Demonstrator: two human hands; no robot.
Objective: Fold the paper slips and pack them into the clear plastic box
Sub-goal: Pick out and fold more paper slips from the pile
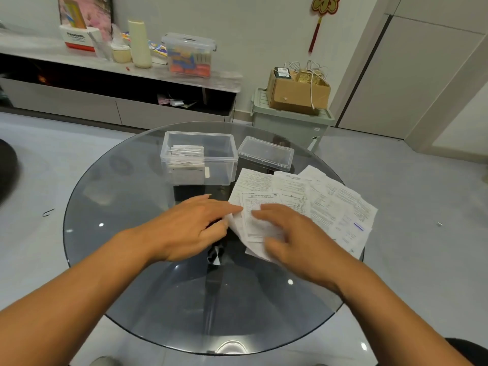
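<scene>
A clear plastic box stands open at the far side of the round glass table, with several folded slips stacked in its left half. To its right and nearer me lies a fanned pile of printed paper slips. The top slip lies at the pile's left end. My left hand pinches that slip's left edge between thumb and outstretched fingers. My right hand, slightly blurred, rests its fingers flat on the slip's middle, covering its lower part.
The box's clear lid lies to the right of the box. Beyond the table are a low cabinet with a lidded storage bin and a cardboard box on a green crate.
</scene>
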